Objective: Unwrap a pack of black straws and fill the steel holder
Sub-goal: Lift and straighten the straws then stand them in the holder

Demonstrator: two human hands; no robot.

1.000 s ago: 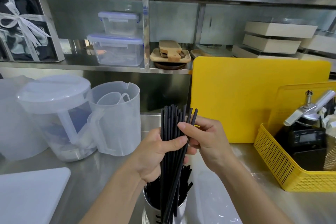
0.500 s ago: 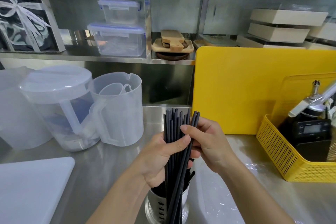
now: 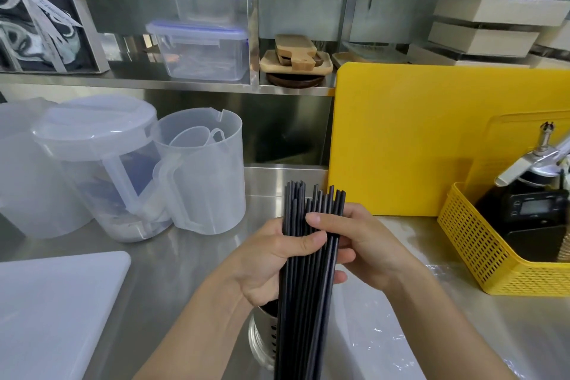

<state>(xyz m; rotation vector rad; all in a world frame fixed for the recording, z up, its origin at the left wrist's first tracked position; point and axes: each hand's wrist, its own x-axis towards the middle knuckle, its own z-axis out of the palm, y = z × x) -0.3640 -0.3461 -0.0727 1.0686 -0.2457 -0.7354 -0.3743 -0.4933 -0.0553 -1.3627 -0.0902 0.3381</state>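
A bundle of black straws (image 3: pixel 303 281) stands nearly upright over the steel holder (image 3: pixel 260 339), whose perforated wall shows at the bottom centre behind the bundle. My left hand (image 3: pixel 262 262) grips the bundle from the left, thumb across the front. My right hand (image 3: pixel 361 244) holds the same bundle from the right, thumb on the front of the straws near their tops. Whether the straws' lower ends sit inside the holder is hidden. Clear plastic wrap (image 3: pixel 379 345) lies on the counter to the right of the holder.
Clear plastic jugs (image 3: pixel 197 170) stand at the left. A white board (image 3: pixel 55 311) lies at the front left. A yellow cutting board (image 3: pixel 410 139) leans at the back, with a yellow basket (image 3: pixel 481 250) holding a scale at the right. Shelves above carry containers.
The straw tops have gathered into a tighter, more even bundle between both hands. My view has tilted down and the holder shows lower in the frame.
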